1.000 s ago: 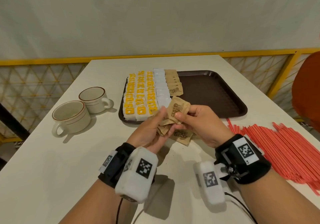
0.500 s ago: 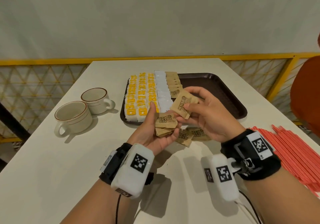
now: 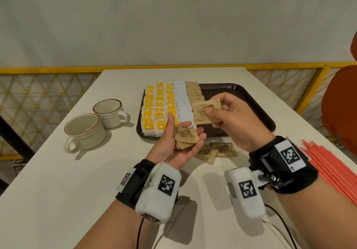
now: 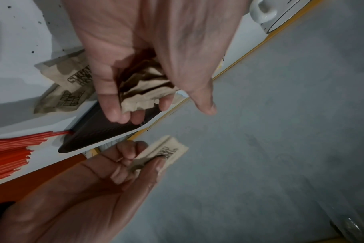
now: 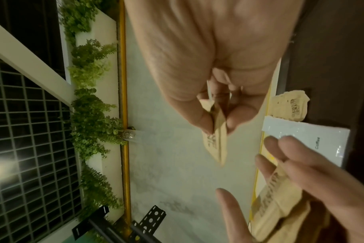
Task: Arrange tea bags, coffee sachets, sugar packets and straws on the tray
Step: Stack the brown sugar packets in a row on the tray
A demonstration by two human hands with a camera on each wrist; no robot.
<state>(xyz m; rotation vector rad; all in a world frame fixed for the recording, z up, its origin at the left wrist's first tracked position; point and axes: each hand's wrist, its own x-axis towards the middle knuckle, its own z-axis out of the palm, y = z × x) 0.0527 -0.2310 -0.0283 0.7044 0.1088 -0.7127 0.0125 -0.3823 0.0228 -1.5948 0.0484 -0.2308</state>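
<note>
My left hand [image 3: 185, 128] lies palm up just in front of the tray, fingers curled round a small stack of brown sugar packets [image 3: 186, 136], thumb raised. My right hand [image 3: 216, 111] pinches a single brown sugar packet [image 3: 205, 113] between thumb and fingers, above the tray's near part. The dark brown tray [image 3: 241, 98] holds rows of yellow tea bags [image 3: 160, 109], white coffee sachets [image 3: 182, 100] and brown sugar packets [image 3: 194, 92] on its left half. Two loose sugar packets [image 3: 216, 151] lie on the table under my hands. In the right wrist view the pinched packet [image 5: 217, 139] shows edge-on.
Red straws [image 3: 332, 169] lie in a heap on the table at the right. Two cream cups [image 3: 85, 131] [image 3: 109, 112] stand left of the tray. An orange chair [image 3: 342, 104] is beyond the right table edge. A yellow railing runs behind the table.
My right hand has taken one sugar packet off the stack and carried it up and away, over the tray. My left hand has kept the stack and opened its thumb.
</note>
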